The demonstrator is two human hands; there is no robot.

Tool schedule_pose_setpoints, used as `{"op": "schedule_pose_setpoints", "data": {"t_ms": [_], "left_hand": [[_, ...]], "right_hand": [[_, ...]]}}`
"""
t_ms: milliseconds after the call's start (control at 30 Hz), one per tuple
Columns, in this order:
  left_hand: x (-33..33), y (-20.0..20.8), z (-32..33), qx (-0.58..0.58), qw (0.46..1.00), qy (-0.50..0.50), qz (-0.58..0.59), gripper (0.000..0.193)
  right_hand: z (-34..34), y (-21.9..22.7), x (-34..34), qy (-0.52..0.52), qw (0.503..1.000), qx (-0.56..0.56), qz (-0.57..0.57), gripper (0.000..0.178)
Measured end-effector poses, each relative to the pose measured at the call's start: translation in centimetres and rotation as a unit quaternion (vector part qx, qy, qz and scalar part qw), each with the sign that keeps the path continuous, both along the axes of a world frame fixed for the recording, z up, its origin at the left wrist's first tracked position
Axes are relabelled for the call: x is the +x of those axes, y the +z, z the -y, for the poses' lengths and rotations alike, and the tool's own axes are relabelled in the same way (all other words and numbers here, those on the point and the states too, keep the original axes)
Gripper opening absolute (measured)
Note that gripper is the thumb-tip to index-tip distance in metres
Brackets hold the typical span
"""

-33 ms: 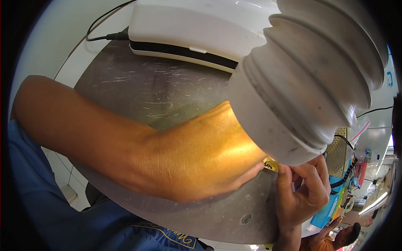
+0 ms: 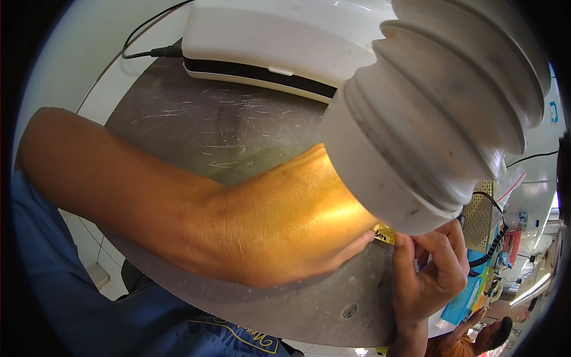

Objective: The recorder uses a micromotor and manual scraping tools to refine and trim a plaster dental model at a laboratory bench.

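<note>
Head view: the left hand (image 2: 297, 238) reaches in from nine o'clock across the scratched round grey desk (image 2: 196, 131), its thumb touching a small yellow label (image 2: 385, 234) at about four o'clock. The right hand (image 2: 431, 273), coming up from five o'clock, has its fingers (image 2: 403, 247) pressed together, pinching that label's other edge. A ribbed white hose (image 2: 440, 101) hangs over both at two o'clock. A white device (image 2: 267, 35) lies at twelve o'clock.
</note>
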State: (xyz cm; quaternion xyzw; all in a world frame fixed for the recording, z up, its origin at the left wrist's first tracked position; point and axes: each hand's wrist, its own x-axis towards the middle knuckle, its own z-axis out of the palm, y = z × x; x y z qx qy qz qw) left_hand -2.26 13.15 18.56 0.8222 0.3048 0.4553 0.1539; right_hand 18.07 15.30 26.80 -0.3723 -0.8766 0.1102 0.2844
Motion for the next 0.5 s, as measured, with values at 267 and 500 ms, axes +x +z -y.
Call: {"op": "schedule_pose_setpoints", "data": {"t_ms": [267,500], "left_hand": [[-0.1,-0.2,0.3,-0.047,0.998,-0.026,0.025,0.018],[-0.3,2.0,0.4,-0.139,0.988,-0.023,0.057,0.018]], "right_hand": [[-0.2,0.0,0.2,-0.006,0.997,-0.073,-0.025,0.008],[-0.1,0.0,0.3,-0.004,0.997,-0.083,-0.009,0.009]]}}
